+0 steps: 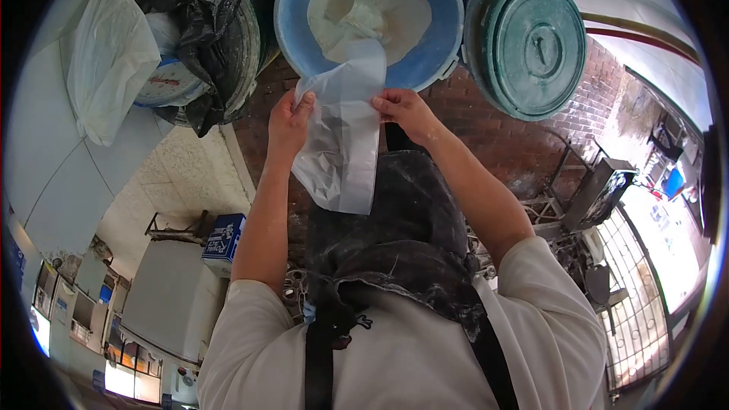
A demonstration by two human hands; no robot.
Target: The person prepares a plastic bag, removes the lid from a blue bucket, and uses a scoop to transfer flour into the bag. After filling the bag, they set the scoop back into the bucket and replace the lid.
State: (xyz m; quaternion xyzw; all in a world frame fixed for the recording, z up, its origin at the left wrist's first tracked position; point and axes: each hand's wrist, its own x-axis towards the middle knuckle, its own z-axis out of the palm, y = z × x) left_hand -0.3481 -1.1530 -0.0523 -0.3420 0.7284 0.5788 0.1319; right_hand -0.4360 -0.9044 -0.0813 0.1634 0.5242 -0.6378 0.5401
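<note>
A translucent plastic bag hangs between my two hands, in front of my dark, powder-dusted apron. My left hand pinches its left edge near the top, thumb uppermost. On the opposite edge, my right hand grips the bag between thumb and fingers. The bag's upper end reaches over the near rim of a blue tub. White powder lies in the tub, with a pale scoop-like container resting on it, partly sunk in.
A green lidded bin stands right of the tub. At the left are a dial scale, black plastic and a white plastic bag. A blue box sits lower left. Metal equipment stands at the right.
</note>
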